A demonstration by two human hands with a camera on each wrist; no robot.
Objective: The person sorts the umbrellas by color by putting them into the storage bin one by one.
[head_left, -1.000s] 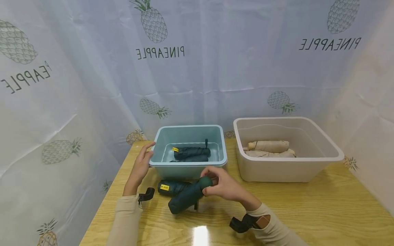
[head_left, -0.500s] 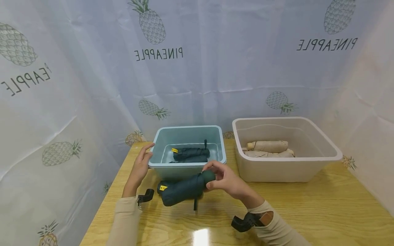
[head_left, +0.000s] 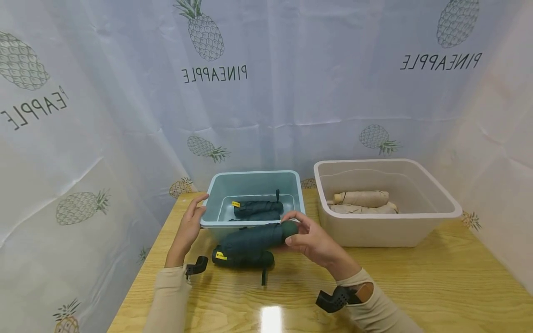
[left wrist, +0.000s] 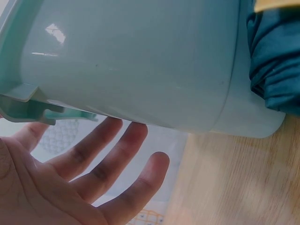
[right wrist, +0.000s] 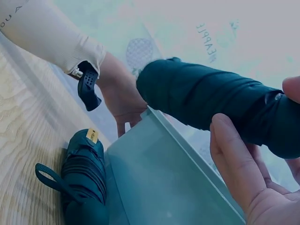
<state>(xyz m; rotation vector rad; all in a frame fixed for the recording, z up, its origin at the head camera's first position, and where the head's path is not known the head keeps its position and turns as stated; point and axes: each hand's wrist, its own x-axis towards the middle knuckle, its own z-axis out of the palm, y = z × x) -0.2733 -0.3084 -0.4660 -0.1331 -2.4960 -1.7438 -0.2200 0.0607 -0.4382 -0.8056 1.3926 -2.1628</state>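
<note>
My right hand (head_left: 314, 240) grips a folded dark green umbrella (head_left: 254, 238) by its rounded handle end, raised in front of the blue-green bin (head_left: 254, 174). In the right wrist view the raised umbrella (right wrist: 206, 96) is held between thumb and fingers, near the bin's rim. A second folded umbrella (head_left: 245, 260), with a yellow tag and wrist loop, lies on the table against the bin's front. Two more dark umbrellas (head_left: 258, 207) lie inside that bin. At the bin's left side my left hand (head_left: 189, 226) rests with extended fingers; the left wrist view shows fingertips (left wrist: 138, 129) touching its outer wall.
To the right stands a larger beige bin (head_left: 387, 231) holding two beige wrapped rolls (head_left: 362, 199). Both bins are on a wooden table (head_left: 416, 282). A pineapple-print curtain (head_left: 291, 101) hangs behind and at the sides.
My right hand has lifted the umbrella off the one on the table, swung it level and brought it up toward the bin's front rim. The left hand stays at the bin's side.
</note>
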